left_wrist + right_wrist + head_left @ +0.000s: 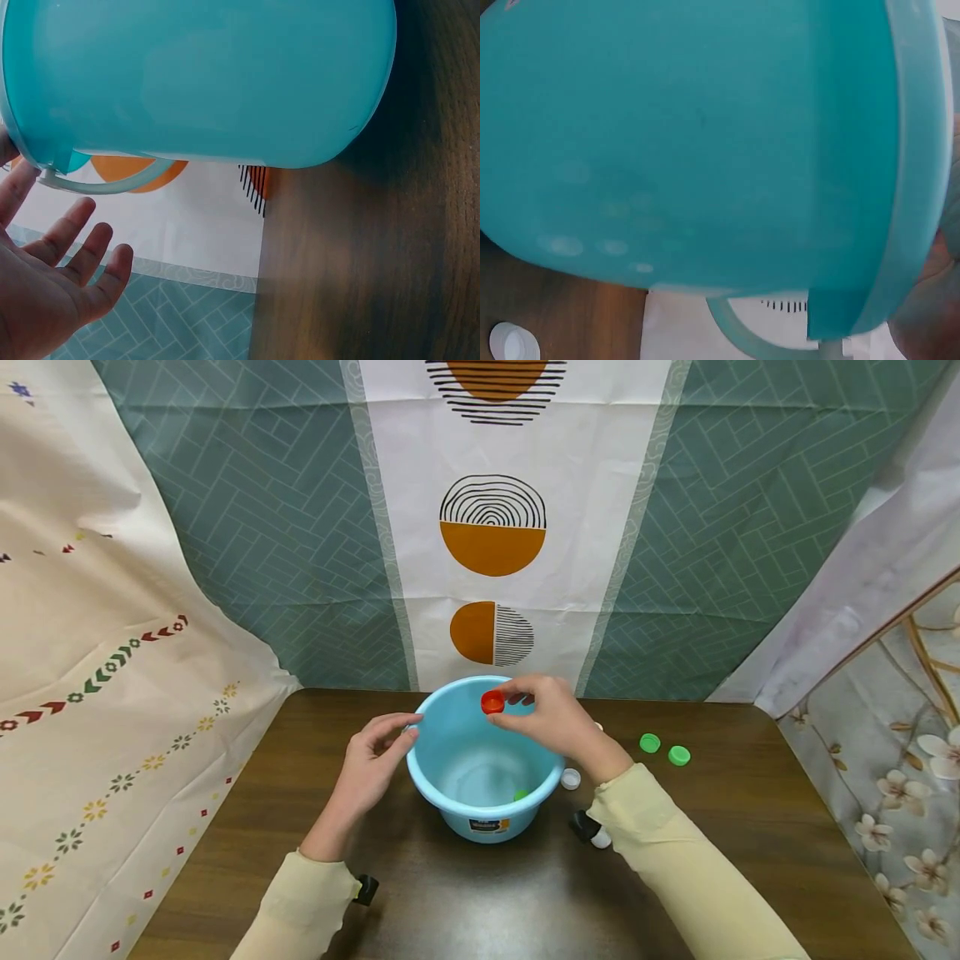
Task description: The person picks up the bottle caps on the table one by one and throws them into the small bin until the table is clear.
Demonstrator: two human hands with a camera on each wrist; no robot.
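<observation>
A light blue plastic bucket stands upright on the table; its side fills much of both wrist views. My right hand pinches a red bottle cap between thumb and fingers, held over the bucket's opening. My left hand holds the left rim of the bucket with thumb and forefinger, the other fingers spread apart in the left wrist view. Inside the bucket, a green cap is partly hidden by the near wall. In the right wrist view the bucket covers most of my right hand, and the red cap is hidden.
On the brown table, right of the bucket, lie two green caps and a white cap. Another white cap is partly covered by the right wrist's black device. Patterned cloth hangs behind the table.
</observation>
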